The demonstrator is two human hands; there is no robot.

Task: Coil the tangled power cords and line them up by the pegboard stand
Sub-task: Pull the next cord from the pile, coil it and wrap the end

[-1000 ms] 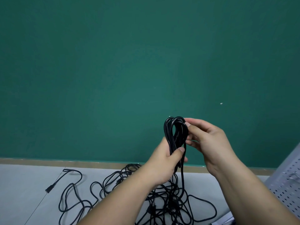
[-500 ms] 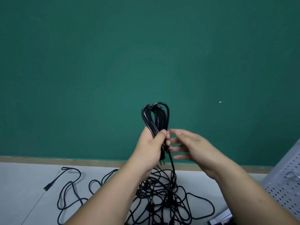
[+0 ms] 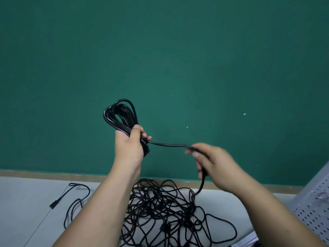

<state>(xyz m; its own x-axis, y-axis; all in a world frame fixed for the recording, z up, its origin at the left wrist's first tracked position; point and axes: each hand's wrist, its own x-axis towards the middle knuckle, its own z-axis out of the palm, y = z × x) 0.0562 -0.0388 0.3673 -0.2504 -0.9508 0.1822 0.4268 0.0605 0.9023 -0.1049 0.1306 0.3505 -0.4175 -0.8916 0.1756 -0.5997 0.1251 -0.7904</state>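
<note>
Head view: left hand (image 3: 130, 145) is gripping the coiled cord (image 3: 121, 114), held up mid-scene, fingers curled round it. Right hand (image 3: 213, 163), blurred, is pinching its trailing length. Tangled cords (image 3: 160, 207) are lying on the floor (image 3: 26, 211) near, pegboard stand (image 3: 315, 207) right.

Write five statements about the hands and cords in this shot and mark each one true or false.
1. The left hand grips a coil of black cord. True.
2. The right hand holds nothing. False: it holds the loose strand that runs across from the left hand.
3. A tangled pile of cords lies on the floor below the hands. True.
4. The pegboard stand is at the left edge. False: it is at the right edge.
5. Plug prongs stick out below the left hand. True.
</note>
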